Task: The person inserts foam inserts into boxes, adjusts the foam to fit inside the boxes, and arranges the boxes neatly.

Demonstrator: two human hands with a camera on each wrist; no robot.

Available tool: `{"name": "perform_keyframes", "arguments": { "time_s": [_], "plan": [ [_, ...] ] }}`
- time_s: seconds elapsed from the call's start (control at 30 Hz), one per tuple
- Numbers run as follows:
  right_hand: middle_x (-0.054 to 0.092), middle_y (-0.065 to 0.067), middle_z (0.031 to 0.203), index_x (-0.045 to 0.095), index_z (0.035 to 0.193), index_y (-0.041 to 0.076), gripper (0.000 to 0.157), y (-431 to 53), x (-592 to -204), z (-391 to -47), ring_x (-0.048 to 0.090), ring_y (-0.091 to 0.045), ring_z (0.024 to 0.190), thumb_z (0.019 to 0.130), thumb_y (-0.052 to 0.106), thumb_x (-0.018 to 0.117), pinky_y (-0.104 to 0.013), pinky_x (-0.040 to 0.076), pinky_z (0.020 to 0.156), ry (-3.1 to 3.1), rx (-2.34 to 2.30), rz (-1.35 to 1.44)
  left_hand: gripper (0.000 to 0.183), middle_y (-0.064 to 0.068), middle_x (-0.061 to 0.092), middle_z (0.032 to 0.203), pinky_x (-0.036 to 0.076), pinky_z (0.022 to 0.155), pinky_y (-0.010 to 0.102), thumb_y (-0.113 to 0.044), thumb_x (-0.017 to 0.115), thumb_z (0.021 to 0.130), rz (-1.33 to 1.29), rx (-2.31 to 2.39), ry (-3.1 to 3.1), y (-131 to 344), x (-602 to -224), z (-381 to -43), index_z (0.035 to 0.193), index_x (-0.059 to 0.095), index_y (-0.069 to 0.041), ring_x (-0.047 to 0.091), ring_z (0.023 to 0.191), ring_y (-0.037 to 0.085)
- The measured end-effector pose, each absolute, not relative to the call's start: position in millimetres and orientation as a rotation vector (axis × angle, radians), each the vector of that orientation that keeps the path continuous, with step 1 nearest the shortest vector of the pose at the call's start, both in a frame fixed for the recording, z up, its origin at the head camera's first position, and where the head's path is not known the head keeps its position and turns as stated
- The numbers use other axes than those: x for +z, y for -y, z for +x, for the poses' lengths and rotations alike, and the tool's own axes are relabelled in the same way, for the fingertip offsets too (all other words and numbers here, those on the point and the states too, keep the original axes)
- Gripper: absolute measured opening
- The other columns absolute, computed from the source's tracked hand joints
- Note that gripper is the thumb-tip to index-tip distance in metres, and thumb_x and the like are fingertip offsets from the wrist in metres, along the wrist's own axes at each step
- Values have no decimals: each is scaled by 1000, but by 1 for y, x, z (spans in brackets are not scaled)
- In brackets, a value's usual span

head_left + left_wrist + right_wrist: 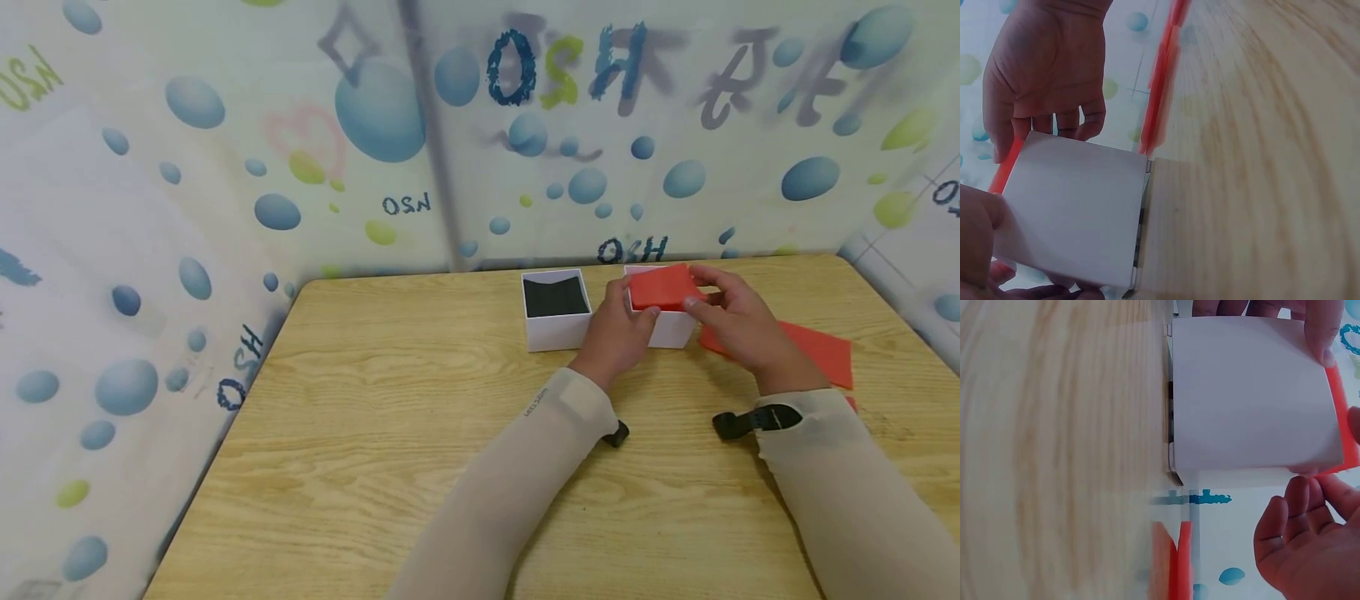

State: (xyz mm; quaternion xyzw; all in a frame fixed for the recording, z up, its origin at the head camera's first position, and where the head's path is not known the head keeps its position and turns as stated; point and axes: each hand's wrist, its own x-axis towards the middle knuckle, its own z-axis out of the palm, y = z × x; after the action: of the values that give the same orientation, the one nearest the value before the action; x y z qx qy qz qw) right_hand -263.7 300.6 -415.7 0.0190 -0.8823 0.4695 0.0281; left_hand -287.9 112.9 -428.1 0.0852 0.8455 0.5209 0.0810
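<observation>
A red, flat paper-like piece (660, 287) lies over the top of the right-hand white box (672, 332). My left hand (613, 335) grips this box along its left side, with the thumb at the front upper corner. On the opposite side, my right hand (738, 321) pinches the right end of the red piece between thumb and fingers. Both wrist views show the plain white front of the box (1075, 206), and a strip of the red piece (1342, 425) sticks out past its rim.
Left of the hands stands a second white box (557, 335) with a dark lining. More flat red pieces (821, 354) lie under and beside the right forearm. The wooden table (360, 433) meets a patterned curtain (487, 183) behind the boxes.
</observation>
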Motion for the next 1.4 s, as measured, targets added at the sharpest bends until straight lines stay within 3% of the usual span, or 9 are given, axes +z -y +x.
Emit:
{"name": "perform_keyframes", "arguments": {
  "time_s": [0.17,0.43,0.57,0.67,0.73,0.87,0.97,1.4],
  "plan": [
    [34,-24,164,29,167,11,70,-297,-414,-264,45,-42,130,109,36,58,-12,48,75,2745,1398,33,67,-9,54,156,52,112,41,-42,66,104,252,1551,-2533,-113,-427,-288,162,32,-31,58,139,17],
    [30,-26,165,27,168,9,71,-295,-413,-265,43,-49,134,109,34,57,-20,49,79,2813,1336,5,68,-8,54,157,51,113,41,-42,66,105,255,1544,-2538,-113,-429,-288,162,32,-31,57,140,18],
    [30,-29,162,28,166,3,69,-292,-414,-265,41,-50,135,109,29,57,-50,53,95,2801,1234,79,67,-8,54,157,51,112,40,-42,65,105,264,1541,-2542,-112,-430,-288,162,31,-30,57,140,17],
    [31,-32,161,30,163,-2,70,-286,-408,-264,37,-53,140,105,22,61,-73,40,107,2815,1078,150,67,-8,53,158,50,114,41,-42,65,105,275,1545,-2541,-112,-431,-288,161,32,-30,57,141,17],
    [30,-33,163,27,164,-4,74,-281,-401,-262,33,-55,144,103,20,61,-75,39,109,2881,955,181,66,-9,53,158,49,115,42,-43,65,105,281,1539,-2548,-112,-431,-289,161,32,-30,56,142,17],
    [22,-31,170,22,164,-7,77,-270,-385,-254,19,-55,155,101,19,58,-80,20,117,3058,740,288,66,-9,52,159,47,117,41,-43,64,105,299,1522,-2568,-112,-431,-291,161,32,-30,54,143,16],
    [15,-32,171,20,164,-8,79,-262,-374,-248,6,-53,159,100,20,57,-84,4,116,3180,606,325,66,-9,52,159,47,117,41,-43,65,105,306,1517,-2575,-112,-430,-292,161,32,-29,54,144,16],
    [19,-36,168,31,159,-12,80,-252,-369,-239,13,-55,157,96,21,67,-84,8,116,3306,389,329,67,-8,53,158,46,118,42,-42,66,104,297,1543,-2548,-112,-430,-291,161,32,-29,55,143,17]
  ]
}}
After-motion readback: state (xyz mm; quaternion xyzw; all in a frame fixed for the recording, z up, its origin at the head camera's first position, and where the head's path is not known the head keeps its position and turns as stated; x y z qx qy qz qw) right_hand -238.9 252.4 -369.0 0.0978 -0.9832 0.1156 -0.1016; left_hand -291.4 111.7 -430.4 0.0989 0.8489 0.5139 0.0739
